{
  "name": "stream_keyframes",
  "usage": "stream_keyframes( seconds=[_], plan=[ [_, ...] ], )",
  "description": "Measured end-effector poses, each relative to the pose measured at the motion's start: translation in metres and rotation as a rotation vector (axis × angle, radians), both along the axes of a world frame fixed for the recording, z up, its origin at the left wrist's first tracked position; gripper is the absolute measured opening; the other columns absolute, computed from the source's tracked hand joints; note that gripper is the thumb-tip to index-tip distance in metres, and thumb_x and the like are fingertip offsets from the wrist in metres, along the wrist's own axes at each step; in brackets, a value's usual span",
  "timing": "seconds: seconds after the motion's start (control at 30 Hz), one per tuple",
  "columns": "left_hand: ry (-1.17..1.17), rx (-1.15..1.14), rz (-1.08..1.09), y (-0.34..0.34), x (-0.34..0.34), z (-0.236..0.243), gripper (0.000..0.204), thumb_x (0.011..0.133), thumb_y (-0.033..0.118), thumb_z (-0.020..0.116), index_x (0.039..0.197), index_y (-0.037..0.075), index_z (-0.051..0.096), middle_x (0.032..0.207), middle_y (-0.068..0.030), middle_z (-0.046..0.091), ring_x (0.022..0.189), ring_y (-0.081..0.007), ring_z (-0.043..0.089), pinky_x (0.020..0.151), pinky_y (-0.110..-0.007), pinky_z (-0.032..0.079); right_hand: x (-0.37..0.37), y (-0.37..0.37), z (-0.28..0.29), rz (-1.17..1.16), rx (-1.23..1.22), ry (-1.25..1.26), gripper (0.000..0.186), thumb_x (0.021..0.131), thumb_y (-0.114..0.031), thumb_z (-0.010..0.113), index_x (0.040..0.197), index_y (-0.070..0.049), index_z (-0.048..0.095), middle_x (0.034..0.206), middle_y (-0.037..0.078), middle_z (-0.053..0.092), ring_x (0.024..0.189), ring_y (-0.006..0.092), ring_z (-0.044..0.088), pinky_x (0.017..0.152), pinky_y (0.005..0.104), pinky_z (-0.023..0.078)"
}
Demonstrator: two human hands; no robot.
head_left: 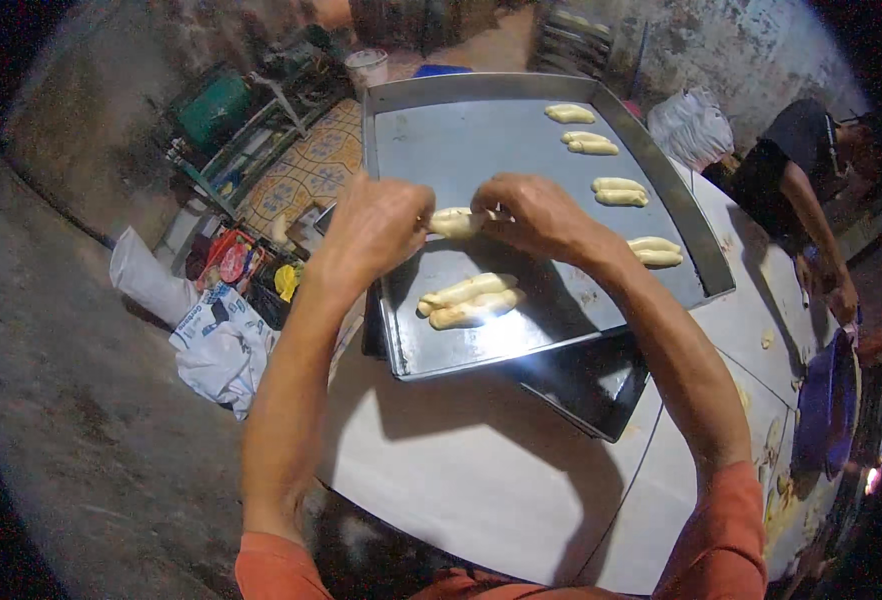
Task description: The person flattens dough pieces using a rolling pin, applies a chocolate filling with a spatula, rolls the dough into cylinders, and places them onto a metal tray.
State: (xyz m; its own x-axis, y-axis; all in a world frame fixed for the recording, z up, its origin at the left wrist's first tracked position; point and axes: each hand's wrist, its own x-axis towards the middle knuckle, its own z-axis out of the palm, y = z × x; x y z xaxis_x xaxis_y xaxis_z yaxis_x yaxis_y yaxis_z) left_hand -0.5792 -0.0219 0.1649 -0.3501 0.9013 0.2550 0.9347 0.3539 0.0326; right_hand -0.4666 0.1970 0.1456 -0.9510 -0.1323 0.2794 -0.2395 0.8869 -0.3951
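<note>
Both of my hands grip the ends of a pale dough roll over the left half of a large metal baking tray. My left hand has its fingers closed on the left end; my right hand pinches the right end. Nearer to me, a pair of dough rolls lies side by side on the tray. More paired rolls run along the tray's right side, among them one pair and another. My fingertips and the roll's ends are partly hidden.
Beneath this tray sits another dark tray on a white table. At the right a person stands by a purple basin. A white sack rests behind the tray. Bags and a green machine are at left.
</note>
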Motion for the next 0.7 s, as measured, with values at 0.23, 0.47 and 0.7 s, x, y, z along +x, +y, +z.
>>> stream_keyframes(
  seconds=[0.23, 0.47, 0.7],
  plan=[
    [0.128, -0.013, 0.021, 0.003, -0.007, -0.011, 0.008, 0.078, 0.014, 0.074, 0.085, 0.016, 0.071, 0.082, -0.0074, 0.074, 0.083, -0.0289, 0.071, 0.076, -0.045, 0.045, 0.002, -0.011, -0.009, -0.042, 0.161, 0.049, 0.015, 0.088, -0.016, 0.066, 0.1, -0.008, 0.065, 0.1, 0.015, 0.066, 0.097, 0.0377, 0.067, 0.081, 0.0491, 0.055],
    [0.242, -0.166, 0.051, 0.009, -0.001, -0.019, 0.007, 0.082, 0.018, 0.073, 0.082, 0.018, 0.08, 0.079, -0.0092, 0.074, 0.081, -0.0291, 0.072, 0.082, -0.042, 0.045, 0.001, -0.012, -0.012, -0.02, 0.23, 0.044, 0.017, 0.088, -0.022, 0.068, 0.097, -0.008, 0.065, 0.104, 0.014, 0.063, 0.101, 0.0349, 0.066, 0.083, 0.047, 0.056],
    [0.081, -0.146, 0.087, 0.008, 0.005, -0.004, 0.043, 0.079, 0.033, 0.083, 0.113, 0.011, 0.071, 0.103, -0.0156, 0.074, 0.094, -0.0335, 0.07, 0.082, -0.05, 0.048, 0.004, 0.001, -0.012, -0.021, 0.094, -0.006, 0.022, 0.087, -0.021, 0.072, 0.107, -0.013, 0.072, 0.115, 0.014, 0.065, 0.102, 0.0382, 0.067, 0.087, 0.0481, 0.056]
  ],
)
